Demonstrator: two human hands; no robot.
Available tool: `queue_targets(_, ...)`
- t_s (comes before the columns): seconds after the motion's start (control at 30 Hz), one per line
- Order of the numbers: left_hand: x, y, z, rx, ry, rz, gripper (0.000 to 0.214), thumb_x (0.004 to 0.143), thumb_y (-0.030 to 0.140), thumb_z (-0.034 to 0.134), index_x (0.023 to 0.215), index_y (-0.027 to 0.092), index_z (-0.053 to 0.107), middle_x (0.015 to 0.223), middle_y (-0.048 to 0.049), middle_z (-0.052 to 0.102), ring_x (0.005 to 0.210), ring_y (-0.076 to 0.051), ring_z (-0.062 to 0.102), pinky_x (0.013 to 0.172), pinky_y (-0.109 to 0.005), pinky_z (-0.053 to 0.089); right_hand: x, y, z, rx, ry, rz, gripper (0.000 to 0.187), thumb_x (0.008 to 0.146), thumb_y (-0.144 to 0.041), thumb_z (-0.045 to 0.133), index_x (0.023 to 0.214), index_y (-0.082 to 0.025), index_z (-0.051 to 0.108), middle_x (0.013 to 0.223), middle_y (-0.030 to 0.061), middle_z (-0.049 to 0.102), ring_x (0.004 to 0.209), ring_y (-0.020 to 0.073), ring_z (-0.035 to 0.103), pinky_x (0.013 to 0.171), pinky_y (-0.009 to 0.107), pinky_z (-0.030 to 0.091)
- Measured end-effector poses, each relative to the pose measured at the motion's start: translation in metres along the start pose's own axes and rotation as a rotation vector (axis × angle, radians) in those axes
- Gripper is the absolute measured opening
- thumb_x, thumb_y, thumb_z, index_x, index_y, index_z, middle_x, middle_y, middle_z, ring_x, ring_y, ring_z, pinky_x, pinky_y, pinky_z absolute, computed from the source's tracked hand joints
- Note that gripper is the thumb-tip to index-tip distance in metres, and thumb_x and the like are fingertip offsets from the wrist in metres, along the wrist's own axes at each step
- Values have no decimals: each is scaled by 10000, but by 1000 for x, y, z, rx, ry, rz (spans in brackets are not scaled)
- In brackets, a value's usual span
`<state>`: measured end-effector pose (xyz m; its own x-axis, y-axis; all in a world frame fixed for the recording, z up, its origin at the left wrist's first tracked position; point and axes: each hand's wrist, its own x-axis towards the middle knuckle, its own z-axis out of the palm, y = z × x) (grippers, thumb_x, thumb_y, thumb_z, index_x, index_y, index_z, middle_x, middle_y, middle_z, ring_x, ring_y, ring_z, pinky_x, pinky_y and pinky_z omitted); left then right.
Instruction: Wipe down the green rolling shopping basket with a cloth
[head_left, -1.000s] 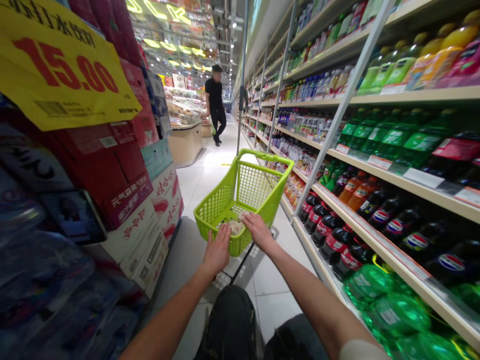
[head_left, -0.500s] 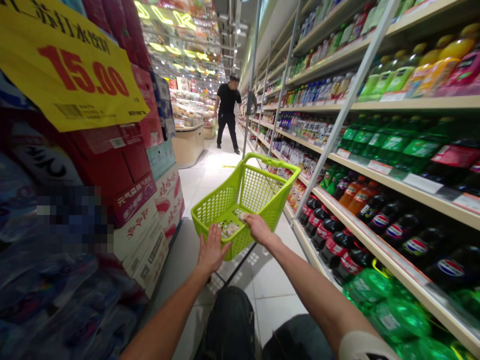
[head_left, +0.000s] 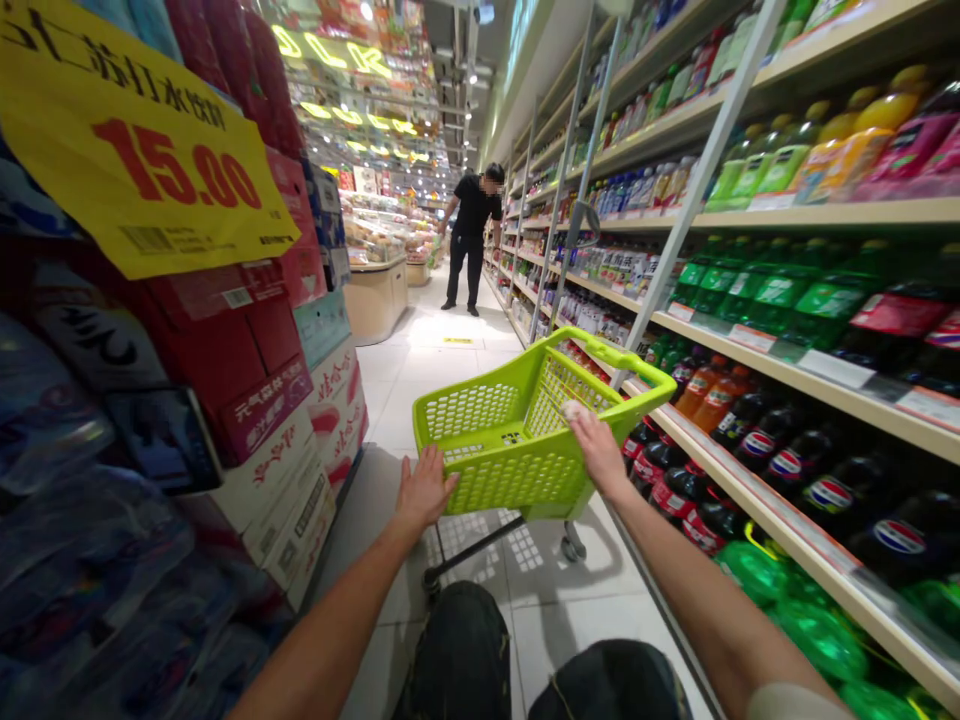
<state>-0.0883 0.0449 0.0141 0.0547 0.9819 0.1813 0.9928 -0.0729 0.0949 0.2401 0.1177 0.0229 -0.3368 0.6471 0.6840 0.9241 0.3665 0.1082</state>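
Note:
A lime-green shopping cart basket [head_left: 517, 470] stands on a wheeled frame in the aisle just ahead of me, turned toward the right-hand shelves. My left hand [head_left: 424, 489] lies against the basket's near left corner with its fingers spread. My right hand [head_left: 597, 444] is closed over the basket's right rim, close to the soda shelf. The inside of the basket is mostly hidden from this angle.
Shelves of soda bottles [head_left: 780, 460] line the right side. Stacked red and white drink cartons [head_left: 262, 400] with a yellow 15.00 price sign [head_left: 150, 160] crowd the left. A person in black [head_left: 471, 240] stands further down the tiled aisle near a counter [head_left: 375, 290].
The cart has swung to the right and come closer to the soda shelf. My right hand moved from the near rim to the right rim; my left hand stays at the near left corner.

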Motion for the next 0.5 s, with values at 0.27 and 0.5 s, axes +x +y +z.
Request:
queue_targets(0.27, 14, 31, 6, 52, 6, 107, 617, 797, 302, 379, 1349, 74, 224, 1440, -122, 199, 1334, -224, 144, 1068, -478, 121, -16, -21, 1, -23, 84, 39, 512, 784, -3, 295, 1252, -135, 455, 1286, 118, 471, 1281, 212, 278, 985, 418, 343)
queue_targets(0.5, 23, 40, 16, 69, 0, 112, 687, 744, 282, 426, 1355, 69, 197, 1449, -124, 171, 1337, -239, 121, 1066, -497, 112, -48, 50, -56, -161, 124, 52, 475, 806, -43, 329, 1242, -167, 471, 1262, 109, 499, 1278, 236, 287, 1001, 468, 298)
